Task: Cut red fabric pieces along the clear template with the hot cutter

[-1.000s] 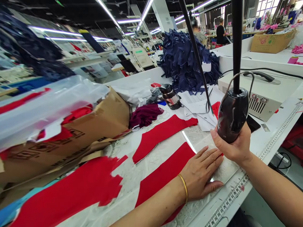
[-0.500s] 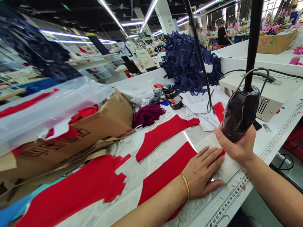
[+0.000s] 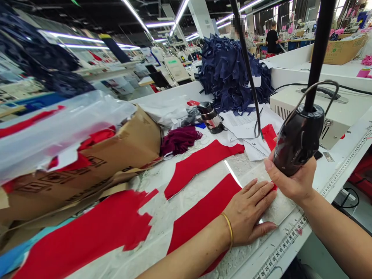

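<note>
My left hand (image 3: pixel 250 213), a gold bangle at its wrist, lies palm down over the end of a red fabric piece (image 3: pixel 203 213). Its fingers are stretched out and cover part of the cloth. A bit of red shows beyond its fingertips. Just to the right, my right hand (image 3: pixel 295 180) is wrapped round a black handheld tool (image 3: pixel 299 139) with a wire loop and a dark pole rising from its top. The tool's lower end is hidden behind the hand. Farther back lies a second red piece (image 3: pixel 203 164); a larger one with a stepped edge (image 3: pixel 95 228) is at lower left.
A cardboard box (image 3: pixel 139 141) with plastic and red cloth stands at left. Beyond are maroon fabric (image 3: pixel 181 141), a black-and-silver cylinder (image 3: pixel 210 118), papers (image 3: pixel 240 126) and a navy strip pile (image 3: pixel 229 73). A beige machine box (image 3: pixel 314 112) sits right; a measuring tape (image 3: pixel 287 242) edges the table.
The view has shifted slightly, so the box and large red piece sit a little farther left. The tool in my right hand appears slightly farther right. My left hand stays flat on the cloth.
</note>
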`<move>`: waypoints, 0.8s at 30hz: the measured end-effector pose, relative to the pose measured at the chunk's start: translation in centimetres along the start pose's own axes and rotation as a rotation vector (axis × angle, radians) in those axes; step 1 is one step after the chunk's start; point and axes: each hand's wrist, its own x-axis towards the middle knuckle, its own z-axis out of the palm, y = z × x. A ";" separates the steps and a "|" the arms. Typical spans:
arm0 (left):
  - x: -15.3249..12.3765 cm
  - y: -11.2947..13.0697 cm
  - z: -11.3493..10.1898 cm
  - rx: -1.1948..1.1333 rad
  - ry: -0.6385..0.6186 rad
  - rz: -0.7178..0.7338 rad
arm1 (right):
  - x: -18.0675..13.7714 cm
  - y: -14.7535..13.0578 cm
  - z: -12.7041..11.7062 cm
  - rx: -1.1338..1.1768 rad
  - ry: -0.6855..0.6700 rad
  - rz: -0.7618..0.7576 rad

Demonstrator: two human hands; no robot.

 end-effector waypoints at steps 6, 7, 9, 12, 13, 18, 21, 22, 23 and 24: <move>0.1 0.1 0.0 0.004 0.053 0.000 | 0.0 0.2 0.0 0.006 0.009 -0.001; 0.1 0.1 0.0 0.006 0.054 0.001 | -0.1 0.3 0.0 0.016 0.018 -0.002; 0.1 0.1 0.0 0.012 0.049 0.006 | -0.2 0.4 0.1 0.051 0.037 -0.007; 0.0 0.0 0.1 0.020 0.050 0.006 | -0.3 0.5 0.1 0.087 0.040 -0.009; 0.0 0.1 0.1 0.020 0.056 0.001 | -0.3 0.5 0.1 0.081 0.035 -0.009; 0.1 0.2 0.1 0.008 0.056 -0.023 | -0.1 0.0 0.0 0.016 0.000 0.009; 0.2 0.2 0.2 0.006 0.038 -0.030 | -0.1 -0.1 0.0 -0.001 0.001 0.015; 0.1 0.2 0.2 0.007 0.037 -0.030 | -0.1 -0.1 0.0 -0.005 0.007 0.012; 0.1 0.2 0.2 0.009 0.034 -0.029 | -0.1 -0.1 0.0 -0.009 0.012 0.012; 0.1 0.2 0.2 0.011 0.031 -0.027 | -0.1 -0.1 0.0 -0.013 0.013 0.012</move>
